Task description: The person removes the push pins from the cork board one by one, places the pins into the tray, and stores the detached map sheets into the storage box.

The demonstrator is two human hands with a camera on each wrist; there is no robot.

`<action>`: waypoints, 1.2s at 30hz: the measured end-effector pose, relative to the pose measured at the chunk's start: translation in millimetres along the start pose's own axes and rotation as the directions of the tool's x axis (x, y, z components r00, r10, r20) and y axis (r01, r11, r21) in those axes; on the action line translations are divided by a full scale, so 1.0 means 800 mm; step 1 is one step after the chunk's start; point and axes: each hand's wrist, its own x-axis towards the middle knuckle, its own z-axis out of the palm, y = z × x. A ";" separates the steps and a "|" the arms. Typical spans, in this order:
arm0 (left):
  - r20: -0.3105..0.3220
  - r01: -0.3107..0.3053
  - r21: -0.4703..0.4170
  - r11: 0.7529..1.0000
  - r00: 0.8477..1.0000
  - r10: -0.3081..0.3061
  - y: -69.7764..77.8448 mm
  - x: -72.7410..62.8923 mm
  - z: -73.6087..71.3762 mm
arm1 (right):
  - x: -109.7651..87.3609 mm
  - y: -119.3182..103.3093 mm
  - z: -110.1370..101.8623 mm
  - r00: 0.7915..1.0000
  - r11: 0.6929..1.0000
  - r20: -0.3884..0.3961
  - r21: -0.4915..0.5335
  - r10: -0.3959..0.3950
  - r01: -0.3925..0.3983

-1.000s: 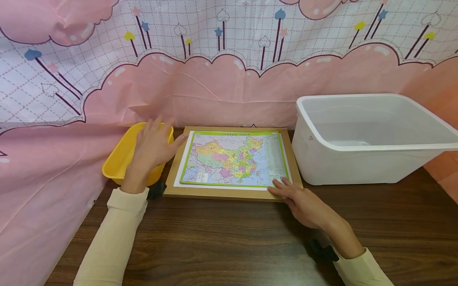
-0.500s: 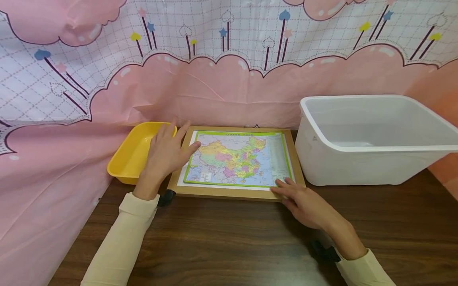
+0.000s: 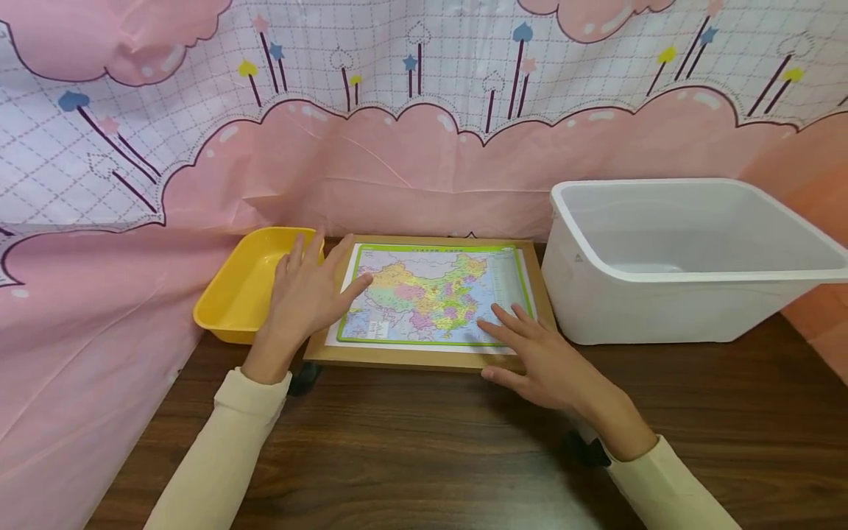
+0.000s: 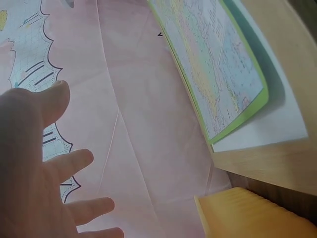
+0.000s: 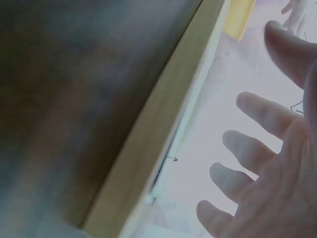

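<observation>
The right hand (image 3: 546,361) no longer rests its fingertips at the near right corner of the wooden board (image 3: 397,358); it appears lifted, fingers spread. The left hand (image 3: 301,291) has shifted from above the yellow tray (image 3: 221,313) toward the board's left edge, fingers extended, holding nothing. The map (image 3: 424,294) lies on the board, which rests on the worktop (image 3: 397,449), apparently unheld.

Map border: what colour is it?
Bright green; the map border shows best in the head view.
</observation>
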 end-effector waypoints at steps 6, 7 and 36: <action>-0.003 -0.009 0.001 1.000 1.000 0.009 0.001 -0.004 -0.001 | 0.021 -0.011 -0.017 1.000 0.997 -0.007 -0.075 -0.015 0.014; -0.002 -0.011 0.001 1.000 1.000 0.011 0.002 -0.006 -0.002 | 0.025 -0.013 -0.020 1.000 0.996 -0.010 -0.083 -0.018 0.017; -0.019 -0.024 -0.038 0.999 1.000 0.024 0.012 -0.015 -0.003 | 0.053 -0.028 -0.144 0.988 0.962 -0.155 -0.271 -0.007 -0.036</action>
